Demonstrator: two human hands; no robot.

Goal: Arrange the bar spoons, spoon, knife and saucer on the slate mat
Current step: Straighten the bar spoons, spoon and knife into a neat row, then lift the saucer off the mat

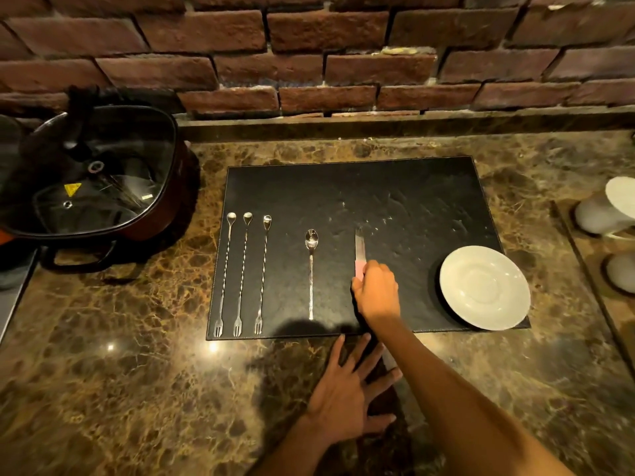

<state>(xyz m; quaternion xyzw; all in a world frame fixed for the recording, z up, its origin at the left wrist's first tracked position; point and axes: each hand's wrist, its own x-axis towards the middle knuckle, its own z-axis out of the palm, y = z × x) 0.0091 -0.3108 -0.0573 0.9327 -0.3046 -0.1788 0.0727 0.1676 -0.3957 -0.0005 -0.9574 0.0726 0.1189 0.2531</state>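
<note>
A black slate mat (395, 201) lies on the marble counter. Three bar spoons (244, 273) with fork ends lie parallel along its left side. Right of them a spoon (311, 269) lies lengthwise, bowl away from me. The knife (359, 250) with a pink handle lies blade away from me at the mat's middle; my right hand (376, 293) is closed on its handle. A white saucer (485, 287) sits on the mat's front right corner, slightly over the edge. My left hand (350, 389) rests flat on the counter just in front of the mat, fingers spread.
A dark pot with a glass lid (89, 173) stands on the left of the counter. White cups (608, 211) sit on a tray at the right edge. A brick wall (309, 56) runs behind the counter.
</note>
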